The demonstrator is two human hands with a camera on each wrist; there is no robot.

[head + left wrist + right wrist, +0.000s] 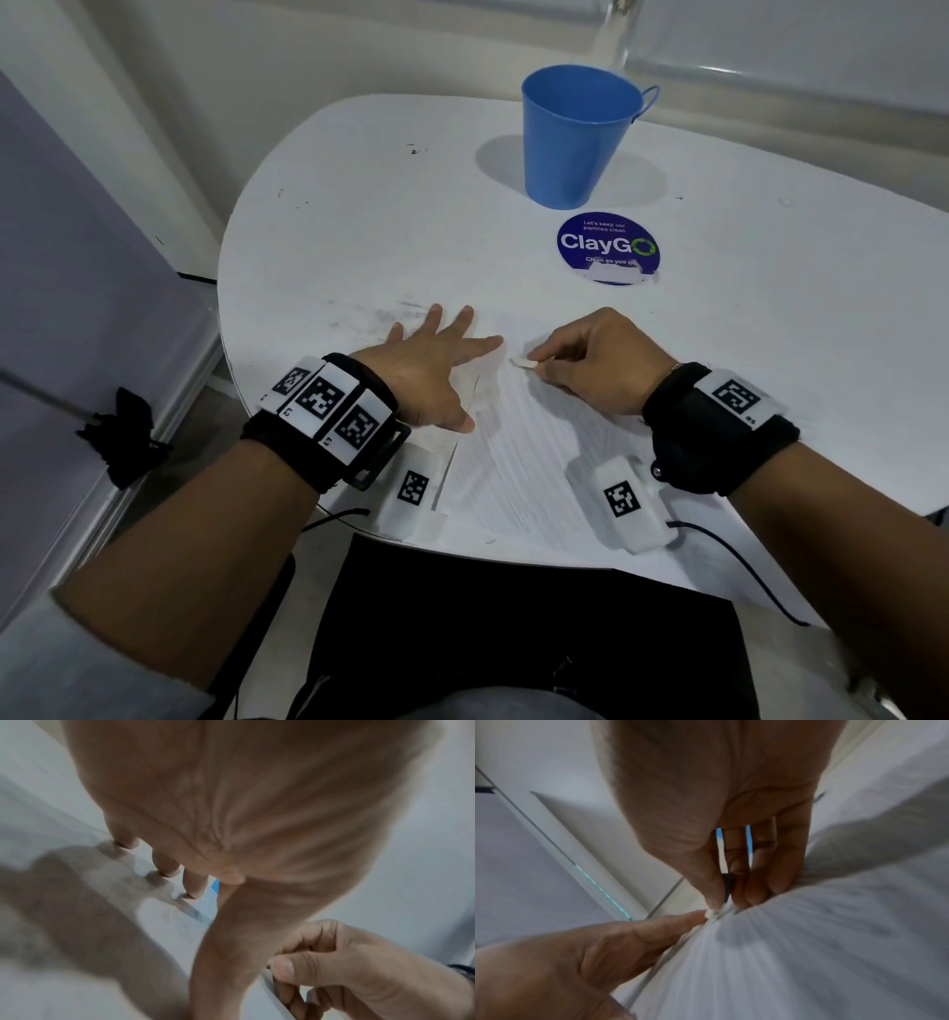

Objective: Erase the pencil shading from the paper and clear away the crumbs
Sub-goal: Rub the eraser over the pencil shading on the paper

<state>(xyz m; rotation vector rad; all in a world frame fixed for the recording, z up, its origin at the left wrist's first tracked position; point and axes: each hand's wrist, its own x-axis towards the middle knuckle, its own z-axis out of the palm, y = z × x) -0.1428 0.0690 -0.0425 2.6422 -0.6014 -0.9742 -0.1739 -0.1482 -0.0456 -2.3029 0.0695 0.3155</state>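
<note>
Grey pencil shading (518, 462) covers the white paper sheet (513, 514) on the counter (359, 216). Left hand (431, 380) lies flat, fingers spread, pinning it — right hand (590, 360) pinches the small white eraser (525, 364); rub short strokes away from the pinned edge.

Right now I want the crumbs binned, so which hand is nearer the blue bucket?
Right, slightly. The right hand lies below the blue bucket, pinching the eraser; the left hand presses the paper further to the left.

The left hand (430, 370) lies spread flat on the left edge of the pencil-shaded paper (518, 462), while the right hand (595, 360) pinches a small white eraser (524, 364) against the sheet. Farther off on the white table (359, 231), a blue cup (575, 139) stands just beyond a round ClayGo sticker (607, 246).
</note>
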